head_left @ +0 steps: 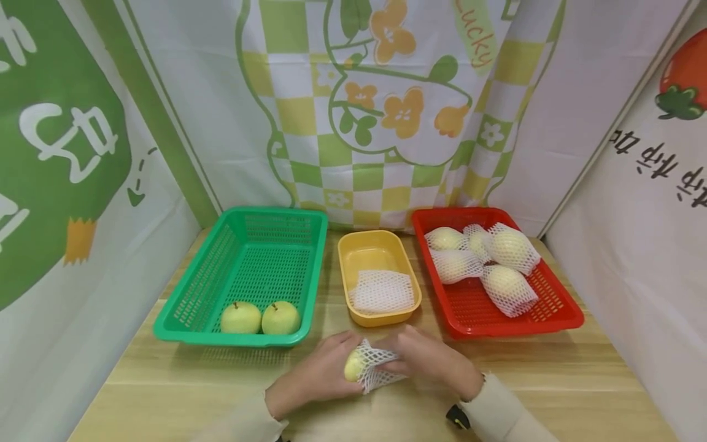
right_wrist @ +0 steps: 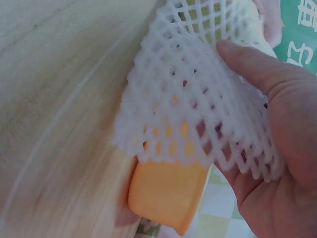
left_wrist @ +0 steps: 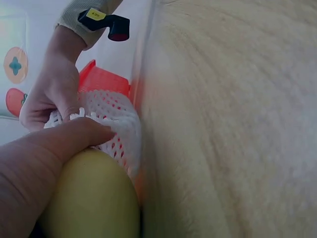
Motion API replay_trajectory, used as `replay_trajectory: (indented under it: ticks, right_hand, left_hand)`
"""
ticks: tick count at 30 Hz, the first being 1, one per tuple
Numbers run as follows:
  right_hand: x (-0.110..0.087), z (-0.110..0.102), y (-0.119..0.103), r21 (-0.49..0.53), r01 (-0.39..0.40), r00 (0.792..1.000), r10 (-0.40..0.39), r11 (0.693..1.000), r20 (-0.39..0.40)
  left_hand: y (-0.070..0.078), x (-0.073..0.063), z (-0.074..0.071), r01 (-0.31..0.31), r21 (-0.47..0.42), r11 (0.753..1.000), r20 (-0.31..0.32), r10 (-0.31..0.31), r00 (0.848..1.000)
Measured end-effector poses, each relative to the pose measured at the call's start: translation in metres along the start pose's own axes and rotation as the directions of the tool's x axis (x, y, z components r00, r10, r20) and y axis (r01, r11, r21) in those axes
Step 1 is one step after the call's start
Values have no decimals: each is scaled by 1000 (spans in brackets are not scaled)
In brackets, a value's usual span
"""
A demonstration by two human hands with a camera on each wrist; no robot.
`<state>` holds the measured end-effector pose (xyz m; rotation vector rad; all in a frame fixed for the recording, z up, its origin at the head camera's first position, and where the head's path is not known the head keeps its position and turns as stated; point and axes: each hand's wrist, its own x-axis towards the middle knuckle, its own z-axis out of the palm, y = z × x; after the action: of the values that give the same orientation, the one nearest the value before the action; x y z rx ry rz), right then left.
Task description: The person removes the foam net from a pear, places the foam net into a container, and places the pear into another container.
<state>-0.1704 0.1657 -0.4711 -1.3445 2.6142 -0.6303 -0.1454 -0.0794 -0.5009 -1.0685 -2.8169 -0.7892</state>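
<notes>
A pale yellow-green pear (head_left: 353, 366) sits low over the counter (head_left: 552, 374), at 6 o'clock from the yellow tray, its left end bare. A white foam net sleeve (head_left: 377, 367) — open diamond mesh, soft and stretched — covers its right part, the loose end trailing toward 3 o'clock.

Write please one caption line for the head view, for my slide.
Two hands, left and right, hold a pear half in its foam net, before three baskets.
</notes>
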Motion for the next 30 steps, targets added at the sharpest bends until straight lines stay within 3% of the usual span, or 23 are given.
replay_trajectory:
  ticks: [6,17,24,30]
  right_hand:
    - [-8,-9,-2,78,-36,999,35,996,11]
    - [-22,-45,-4,95,-125,992,127,988,-15]
    - [-19,-82,-6,13,-126,986,127,992,-107]
    - [3,-94,-6,-135,-212,943,166,968,-289]
  left_hand:
    - [-3,-7,-7,56,34,998,-12,-56,998]
    - [-3,-12,-15,113,22,993,-37,-112,993]
    - [-4,-10,-14,100,26,995,-45,-98,994]
    - [-5,-11,-14,111,19,994,-39,-110,993]
